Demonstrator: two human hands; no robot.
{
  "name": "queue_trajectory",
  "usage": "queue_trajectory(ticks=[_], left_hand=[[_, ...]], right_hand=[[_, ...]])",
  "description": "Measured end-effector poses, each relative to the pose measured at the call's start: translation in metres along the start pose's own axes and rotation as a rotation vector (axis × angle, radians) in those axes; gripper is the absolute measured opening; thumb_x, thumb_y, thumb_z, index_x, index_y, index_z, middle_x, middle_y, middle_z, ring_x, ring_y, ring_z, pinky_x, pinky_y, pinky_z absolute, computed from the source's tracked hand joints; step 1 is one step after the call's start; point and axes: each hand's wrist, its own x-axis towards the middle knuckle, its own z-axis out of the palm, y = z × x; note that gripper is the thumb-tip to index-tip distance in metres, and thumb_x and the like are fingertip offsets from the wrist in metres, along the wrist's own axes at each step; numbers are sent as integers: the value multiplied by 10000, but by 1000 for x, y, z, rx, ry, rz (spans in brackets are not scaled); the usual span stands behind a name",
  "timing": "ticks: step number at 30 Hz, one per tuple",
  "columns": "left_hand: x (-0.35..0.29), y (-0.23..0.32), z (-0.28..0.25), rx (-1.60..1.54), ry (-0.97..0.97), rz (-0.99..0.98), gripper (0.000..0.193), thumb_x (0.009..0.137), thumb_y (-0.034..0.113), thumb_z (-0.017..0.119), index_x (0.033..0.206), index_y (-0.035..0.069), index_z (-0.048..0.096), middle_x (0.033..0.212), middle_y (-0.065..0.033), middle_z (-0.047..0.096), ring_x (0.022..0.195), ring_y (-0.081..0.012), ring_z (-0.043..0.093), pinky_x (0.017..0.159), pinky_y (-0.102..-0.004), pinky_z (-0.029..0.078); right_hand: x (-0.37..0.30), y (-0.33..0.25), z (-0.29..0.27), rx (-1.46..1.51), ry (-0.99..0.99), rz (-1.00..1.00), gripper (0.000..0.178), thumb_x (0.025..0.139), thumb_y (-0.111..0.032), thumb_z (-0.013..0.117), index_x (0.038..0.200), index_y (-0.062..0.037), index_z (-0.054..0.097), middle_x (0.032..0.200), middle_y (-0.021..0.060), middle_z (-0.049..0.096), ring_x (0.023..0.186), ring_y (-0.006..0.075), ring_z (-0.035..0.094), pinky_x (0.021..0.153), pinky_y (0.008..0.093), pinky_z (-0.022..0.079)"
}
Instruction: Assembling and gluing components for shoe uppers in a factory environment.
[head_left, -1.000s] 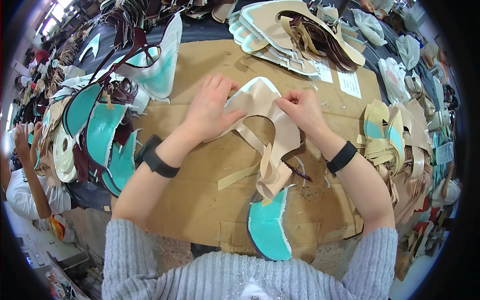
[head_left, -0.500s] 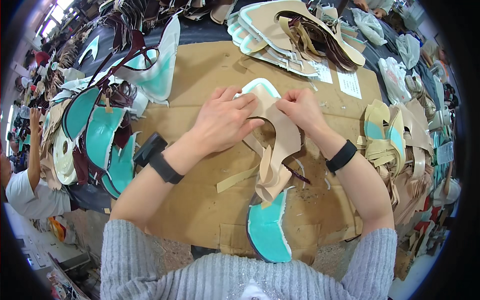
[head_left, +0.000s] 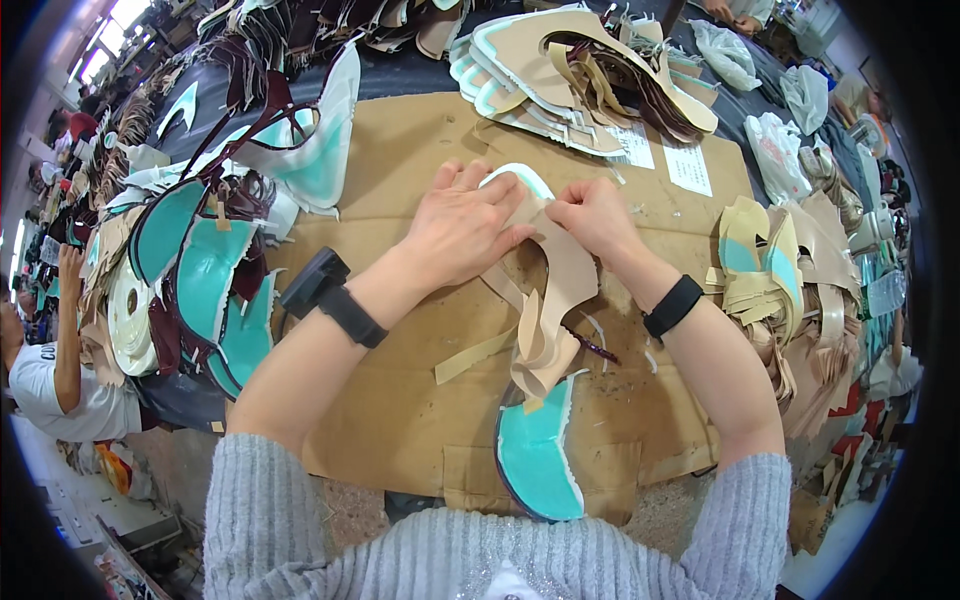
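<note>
Over the last second, the left hand has moved inward from the left edge of the beige shoe upper to lie across its curved top, while the right hand has stayed at the right edge. The left fingers cover the material with the thumb stretched apart; whether they grip it cannot be told. The right thumb and fingertips are pinched together on the edge, just beside the white-and-teal rim. The upper lies on a cardboard sheet over the dark desk, its folded lower end touching a teal-lined shoe piece near the person's body. A tan strip lies left of that end. Beyond the hands sits a stack of beige uppers; more teal-lined pieces lie on the left.
</note>
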Motion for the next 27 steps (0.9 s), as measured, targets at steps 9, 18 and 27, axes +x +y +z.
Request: queue_trajectory(ticks=[9,18,27], left_hand=[[-3,-1,-8,-44,123,-73,405,845,325,635,1188,112,602,1247,-88,489,1254,-305,369,1014,-454,291],[-16,15,-8,-146,-14,6,436,868,381,606,1187,85,570,1183,-79,524,1213,-265,428,1044,-446,275],[-17,19,-7,-173,-72,30,499,886,424,568,1250,87,515,1202,-76,513,1174,-250,447,1035,-420,288]], right_hand=[[2,4,1,-21,7,-15,204,716,-193,656,707,10,666,629,105,632,578,178,603,543,319,475],[-11,-5,-14,5,-82,36,275,804,-230,695,696,19,650,584,33,595,462,84,517,418,235,398],[-37,6,-24,182,-220,156,221,816,-192,702,724,1,645,566,20,579,423,65,494,358,223,348]])
